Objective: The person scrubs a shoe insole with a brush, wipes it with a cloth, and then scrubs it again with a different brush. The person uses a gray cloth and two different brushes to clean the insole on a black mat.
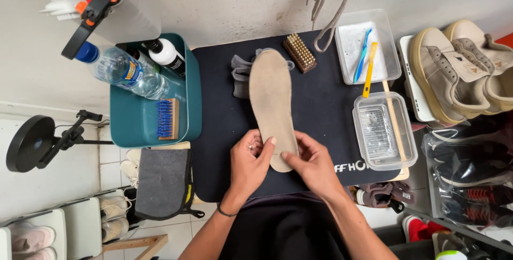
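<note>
**Insole held flat on a crowded cleaning mat**

A dark mat (320, 105) covers the small worktop against a pale wall. Both hands pinch the heel end of a beige insole (272, 102), left hand (247, 164) and right hand (315, 166) gripping opposite edges to steady it. A teal bin (189, 115) and clear containers (385, 132) crowd each side; bare mat remains around the toe.

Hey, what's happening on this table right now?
A person is holding a beige shoe insole by its near end with both hands, the left hand and right hand pinching it over a dark mat. The insole lies lengthwise on the mat, over a grey cloth. A wooden brush lies beside its far end. A teal bin with bottles stands to the left, clear plastic containers and beige sneakers to the right.
</note>
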